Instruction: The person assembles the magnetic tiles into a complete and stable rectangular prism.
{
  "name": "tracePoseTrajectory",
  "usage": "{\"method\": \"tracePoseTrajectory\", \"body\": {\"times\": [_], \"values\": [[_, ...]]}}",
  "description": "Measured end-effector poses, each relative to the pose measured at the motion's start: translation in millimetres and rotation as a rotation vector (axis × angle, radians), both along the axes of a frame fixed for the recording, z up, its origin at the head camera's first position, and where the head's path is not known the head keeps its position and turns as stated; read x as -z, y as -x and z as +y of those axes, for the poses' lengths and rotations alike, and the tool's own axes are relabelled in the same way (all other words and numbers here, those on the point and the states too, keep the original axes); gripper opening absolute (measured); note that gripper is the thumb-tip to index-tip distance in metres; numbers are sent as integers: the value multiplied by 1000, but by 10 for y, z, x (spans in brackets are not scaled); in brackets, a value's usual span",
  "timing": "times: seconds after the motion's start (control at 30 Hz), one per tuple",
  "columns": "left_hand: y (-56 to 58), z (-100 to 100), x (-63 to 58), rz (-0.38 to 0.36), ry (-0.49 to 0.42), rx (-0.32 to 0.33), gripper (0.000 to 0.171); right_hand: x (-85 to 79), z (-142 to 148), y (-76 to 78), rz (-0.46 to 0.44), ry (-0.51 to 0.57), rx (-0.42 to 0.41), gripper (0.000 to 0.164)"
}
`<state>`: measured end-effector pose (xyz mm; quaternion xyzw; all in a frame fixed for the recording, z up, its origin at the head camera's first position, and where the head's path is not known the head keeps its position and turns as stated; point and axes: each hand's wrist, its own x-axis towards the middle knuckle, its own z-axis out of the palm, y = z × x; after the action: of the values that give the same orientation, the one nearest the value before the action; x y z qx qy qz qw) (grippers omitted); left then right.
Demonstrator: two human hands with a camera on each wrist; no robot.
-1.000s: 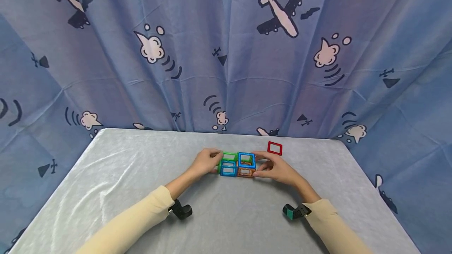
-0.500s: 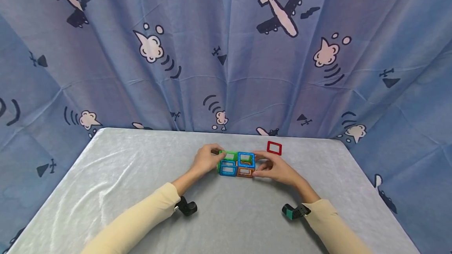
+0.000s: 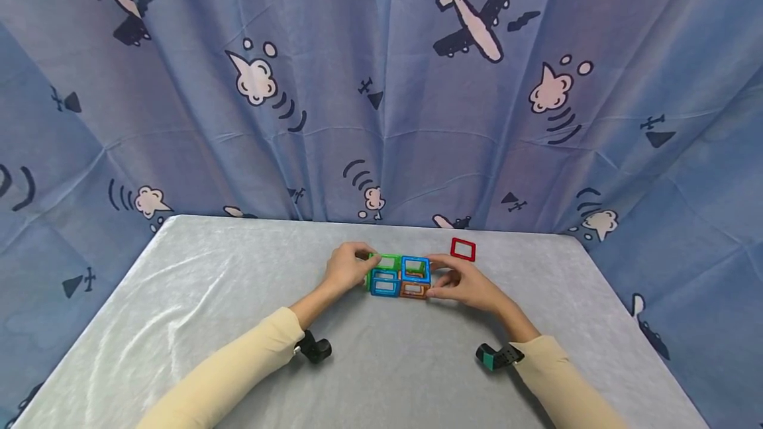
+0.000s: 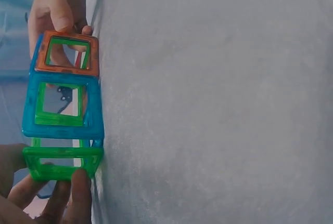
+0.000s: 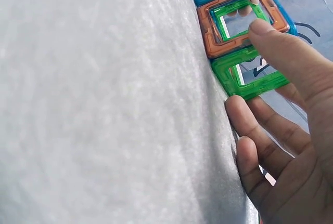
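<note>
Left hand (image 3: 347, 269) pinches the green end of the tile box (image 3: 400, 276) mid-table (image 3: 179, 296); the box's frames are see-through and hollow; right hand (image 3: 461, 282) grips its orange end; a red tile (image 3: 463, 249) lies just beyond.

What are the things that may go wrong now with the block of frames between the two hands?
1. The left hand and right hand hold the tile structure only at its ends; an uneven squeeze might make the square frames fold or come apart.
2. The red frame lies loose on the table just behind the right hand; a careless move could knock it away.
</note>
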<state>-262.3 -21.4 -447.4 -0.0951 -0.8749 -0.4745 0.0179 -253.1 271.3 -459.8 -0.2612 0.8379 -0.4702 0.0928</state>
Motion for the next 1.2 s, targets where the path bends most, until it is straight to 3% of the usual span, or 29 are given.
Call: {"method": "tracePoseTrajectory", "body": {"times": [0.7,1.2], "values": [[7,-1,83,40,-23,-12,15,-16,0,-14,27,7,-19,69],[-1,-6,73,19,-30,-6,18,8,2,-7,36,4,-13,69]]}}
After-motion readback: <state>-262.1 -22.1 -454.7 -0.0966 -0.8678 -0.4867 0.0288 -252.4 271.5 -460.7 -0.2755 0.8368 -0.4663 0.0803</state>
